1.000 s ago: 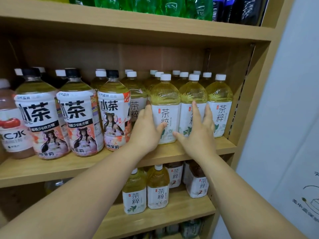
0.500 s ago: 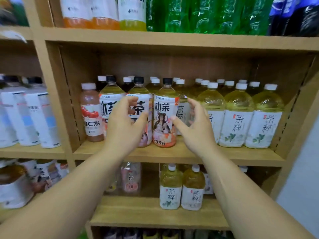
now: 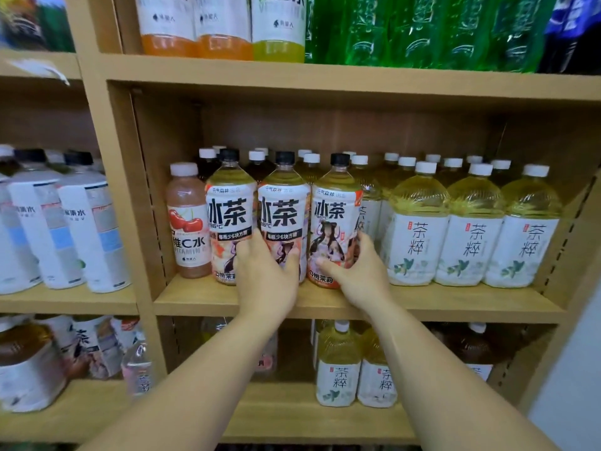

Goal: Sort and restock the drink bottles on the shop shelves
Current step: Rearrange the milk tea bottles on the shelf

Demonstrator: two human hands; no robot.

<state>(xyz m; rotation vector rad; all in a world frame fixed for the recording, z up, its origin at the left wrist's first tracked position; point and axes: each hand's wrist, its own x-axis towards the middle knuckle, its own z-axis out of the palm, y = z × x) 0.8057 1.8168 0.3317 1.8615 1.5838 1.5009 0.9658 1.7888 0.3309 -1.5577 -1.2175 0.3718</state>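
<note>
You have open headroom between the black-capped tea bottles and the upper shelf board; the front row stands packed, bottles touching.

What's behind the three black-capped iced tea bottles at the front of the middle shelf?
Behind the black-capped iced tea bottles stand white-capped bottles, some dark, some yellow tea. Only caps and shoulders show; their labels and the back rows are covered.

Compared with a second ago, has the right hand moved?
Yes. The right hand moved left, from the white-capped tea bottles to the rightmost black-capped bottle.
</note>
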